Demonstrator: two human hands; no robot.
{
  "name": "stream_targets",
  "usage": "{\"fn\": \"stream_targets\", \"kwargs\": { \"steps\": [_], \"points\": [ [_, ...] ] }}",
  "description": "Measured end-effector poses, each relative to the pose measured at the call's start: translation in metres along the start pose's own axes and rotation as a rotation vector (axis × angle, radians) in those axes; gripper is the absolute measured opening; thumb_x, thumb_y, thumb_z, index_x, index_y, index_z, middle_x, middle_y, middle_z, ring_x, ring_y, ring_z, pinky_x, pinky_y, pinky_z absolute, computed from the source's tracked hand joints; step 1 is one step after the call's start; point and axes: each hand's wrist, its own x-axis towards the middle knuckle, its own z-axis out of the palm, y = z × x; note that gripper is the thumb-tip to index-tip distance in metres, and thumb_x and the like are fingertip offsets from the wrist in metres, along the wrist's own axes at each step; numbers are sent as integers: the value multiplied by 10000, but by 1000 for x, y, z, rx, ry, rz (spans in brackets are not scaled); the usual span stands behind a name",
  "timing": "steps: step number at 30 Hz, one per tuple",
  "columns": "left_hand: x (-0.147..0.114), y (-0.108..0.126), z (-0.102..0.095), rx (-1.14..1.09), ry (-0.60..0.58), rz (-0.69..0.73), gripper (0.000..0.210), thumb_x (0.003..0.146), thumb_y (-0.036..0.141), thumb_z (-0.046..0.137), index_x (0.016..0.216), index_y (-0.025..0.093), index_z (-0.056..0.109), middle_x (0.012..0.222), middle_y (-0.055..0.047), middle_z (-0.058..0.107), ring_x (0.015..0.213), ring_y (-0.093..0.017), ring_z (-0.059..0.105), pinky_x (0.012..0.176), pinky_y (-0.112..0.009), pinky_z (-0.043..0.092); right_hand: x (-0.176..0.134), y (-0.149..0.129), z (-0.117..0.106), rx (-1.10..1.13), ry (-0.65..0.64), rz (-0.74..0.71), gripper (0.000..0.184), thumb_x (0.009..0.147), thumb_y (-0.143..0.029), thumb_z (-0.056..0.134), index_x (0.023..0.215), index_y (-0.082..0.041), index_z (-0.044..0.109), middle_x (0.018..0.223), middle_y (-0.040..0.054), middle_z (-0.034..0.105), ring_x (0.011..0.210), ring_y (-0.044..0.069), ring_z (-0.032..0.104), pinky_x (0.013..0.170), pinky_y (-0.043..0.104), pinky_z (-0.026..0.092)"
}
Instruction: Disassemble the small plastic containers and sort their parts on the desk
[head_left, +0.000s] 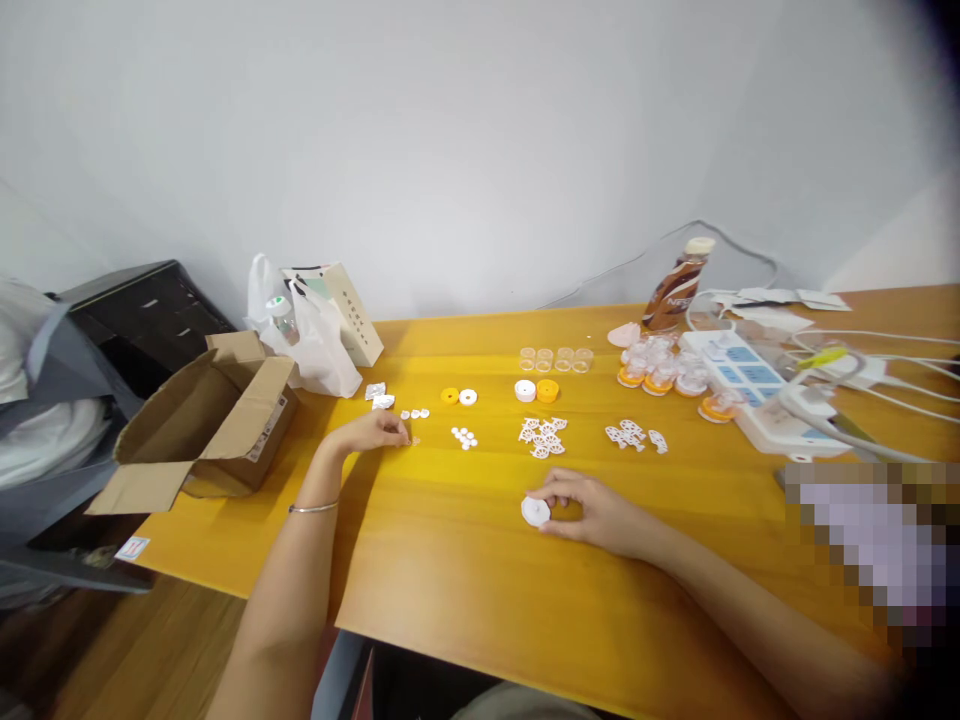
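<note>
My right hand (pixel 589 508) pinches a white round plastic disc (pixel 535 512) by its edge, low over the table's front half. My left hand (pixel 372 432) rests at the left of the table, thumb and fingertips closed together beside tiny ring-like pieces (pixel 416 441). Whatever those fingertips hold is too small to make out. Just behind them lie a few small white caps (pixel 415 414). To the right is a cluster of small white round pieces (pixel 464 438). White openwork plastic pieces (pixel 541 437) lie behind the disc, with more white slotted pieces (pixel 635 436) farther right.
Yellow and white rings (pixel 458 396), white and orange round parts (pixel 537 391) and clear cups (pixel 556 360) line the back. At right are clear-topped orange assemblies (pixel 658 372), a brown bottle (pixel 679 285) and a power strip (pixel 757 390). An open cardboard box (pixel 259 440) stands left.
</note>
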Motion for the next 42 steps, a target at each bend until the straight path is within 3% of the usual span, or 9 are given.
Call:
{"fn": "stream_targets", "kwargs": {
  "steps": [19,22,24,26,28,31,34,37,42],
  "points": [
    [-1,9,2,186,103,-54,269,676,383,560,720,141,667,676,-24,628,620,-147,533,538,-220,362,0,-1,-1,6,-5,-5,297,751,-389,623,962,-188,680,792,31,540,752,159,541,709,275,447],
    [-3,16,2,204,128,-56,251,695,366,554,700,136,654,647,-19,611,592,-140,517,533,-224,357,0,-1,-1,7,-4,-6,294,750,-391,623,960,-193,679,792,32,545,753,160,542,709,276,449],
    [-4,27,6,215,204,-41,262,738,371,526,710,134,636,656,-22,606,598,-138,515,551,-230,366,0,-2,-1,-2,-3,-8,289,751,-387,624,960,-195,675,796,33,549,754,159,541,709,274,449],
    [-3,44,18,206,371,39,282,794,384,486,749,135,612,710,-32,614,644,-145,531,601,-242,393,0,-4,-1,-27,1,-11,277,750,-377,627,957,-197,670,797,33,550,754,158,537,706,274,446],
    [-2,65,39,155,505,228,276,832,388,468,819,143,594,808,-44,625,734,-154,557,685,-257,422,0,-5,-2,-56,13,-13,261,746,-367,632,944,-200,664,792,30,550,752,159,532,701,275,442],
    [-2,95,79,136,299,515,254,832,398,519,915,169,588,884,-38,626,820,-151,569,766,-260,427,0,-7,-2,-81,25,-10,250,739,-356,636,938,-206,641,787,22,554,753,161,530,699,279,440],
    [-2,113,114,239,146,647,335,775,439,601,996,189,565,950,-45,618,891,-169,564,814,-281,409,-1,-4,0,-69,41,-4,279,724,-343,642,963,-205,596,784,12,554,750,162,528,700,286,441],
    [-1,117,133,332,136,651,391,738,460,635,1011,193,550,965,-56,601,922,-194,548,841,-315,390,-2,0,3,-25,65,0,325,711,-318,648,998,-209,541,782,-2,544,727,152,517,689,282,443],
    [5,113,140,326,160,626,338,759,435,620,980,189,555,944,-52,585,908,-188,536,827,-307,385,-2,2,5,35,81,-27,364,704,-266,643,1022,-204,476,800,-5,521,730,140,505,682,271,447]
  ]
}}
